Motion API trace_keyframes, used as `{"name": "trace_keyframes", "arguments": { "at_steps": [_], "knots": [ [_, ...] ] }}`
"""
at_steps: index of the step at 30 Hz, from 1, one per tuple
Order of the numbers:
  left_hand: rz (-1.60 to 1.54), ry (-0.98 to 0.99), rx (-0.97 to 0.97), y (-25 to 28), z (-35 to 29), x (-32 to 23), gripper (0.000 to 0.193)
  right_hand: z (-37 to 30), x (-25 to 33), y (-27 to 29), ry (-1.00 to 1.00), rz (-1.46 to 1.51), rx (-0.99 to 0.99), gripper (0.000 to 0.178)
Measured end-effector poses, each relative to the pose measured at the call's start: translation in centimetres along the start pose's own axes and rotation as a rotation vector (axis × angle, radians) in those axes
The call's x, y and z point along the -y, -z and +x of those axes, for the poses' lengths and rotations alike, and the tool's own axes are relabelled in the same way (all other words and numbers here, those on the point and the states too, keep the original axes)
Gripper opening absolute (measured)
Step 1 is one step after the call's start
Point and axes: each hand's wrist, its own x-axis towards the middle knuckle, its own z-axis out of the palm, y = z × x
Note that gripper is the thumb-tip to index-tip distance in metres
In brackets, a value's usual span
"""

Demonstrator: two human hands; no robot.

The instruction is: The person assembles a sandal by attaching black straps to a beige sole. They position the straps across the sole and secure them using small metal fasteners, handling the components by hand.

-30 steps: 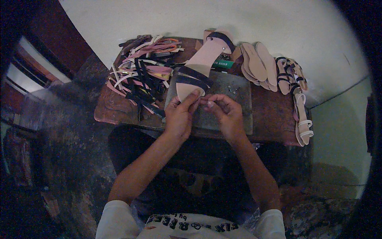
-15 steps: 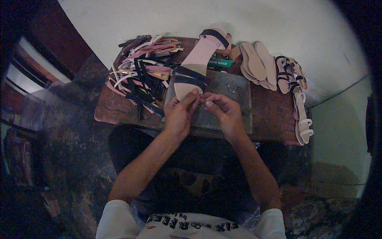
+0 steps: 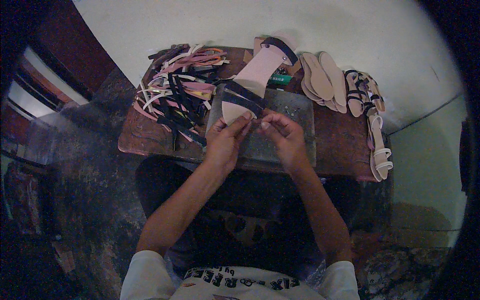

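A pale pink sandal (image 3: 257, 74) with dark straps is held up at a slant over the dark grey slab (image 3: 295, 145). My left hand (image 3: 223, 141) grips its toe end, thumb on top of the insole and fingers underneath. Beside the toe's right edge, my right hand (image 3: 286, 136) is closed in a pinch, with thumb and forefinger close to the dark front strap. Whatever sits between those fingertips is too small to make out. Several tiny metal bits (image 3: 292, 111) lie on the slab.
Loose straps (image 3: 177, 90) in several colours are heaped at the table's left. Behind the sandal stands a small green box (image 3: 280, 79). To the right lie beige insoles (image 3: 320, 80), dark-strapped sandals (image 3: 356, 95) and a white-strapped sandal (image 3: 381, 155) on the wooden table (image 3: 340, 145).
The sandal's heel end has swung slightly to the right and its toe has shifted a little. My right hand has moved slightly, its fingers drawn closer together near the strap.
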Motion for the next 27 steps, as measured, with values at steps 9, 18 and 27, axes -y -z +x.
{"name": "trace_keyframes", "arguments": {
  "at_steps": [9,18,27],
  "knots": [
    [-0.062,0.012,-0.03,-0.4,-0.1,0.1,0.018,-0.2,0.2,-0.4,0.027,-0.029,-0.057,0.01],
    [-0.027,-0.005,-0.067,-0.5,-0.3,0.4,0.016,-0.3,-0.6,-0.6,0.011,0.033,-0.122,0.01],
    [0.007,-0.006,-0.113,-0.1,-0.1,0.5,0.021,-0.3,-0.6,-0.7,-0.005,0.09,-0.054,0.008]
  ]
}}
